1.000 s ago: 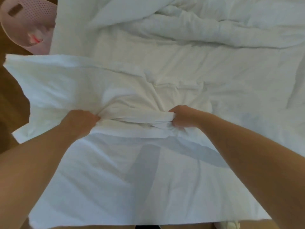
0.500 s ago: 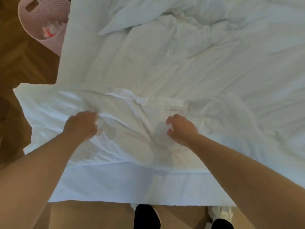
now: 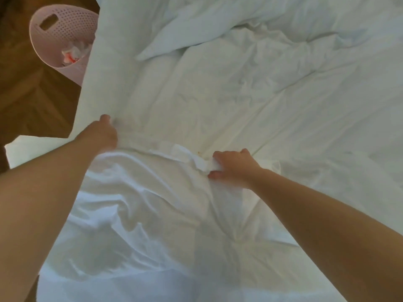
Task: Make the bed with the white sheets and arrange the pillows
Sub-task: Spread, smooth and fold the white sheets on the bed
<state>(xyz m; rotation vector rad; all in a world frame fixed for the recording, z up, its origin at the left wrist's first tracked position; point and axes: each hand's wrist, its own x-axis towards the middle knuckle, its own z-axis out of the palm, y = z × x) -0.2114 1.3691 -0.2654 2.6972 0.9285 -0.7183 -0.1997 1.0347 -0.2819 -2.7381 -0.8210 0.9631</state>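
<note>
The white sheet lies rumpled across the near part of the bed, one corner overhanging the left edge. The right hand pinches a bunched fold of it; the left hand rests on it (fingers buried in fabric, grip cannot be told). A pink basket stands on the floor beside the bed.

The bed is viewed from close above its near edge, facing forward and down; floor is included beyond its left edge.
</note>
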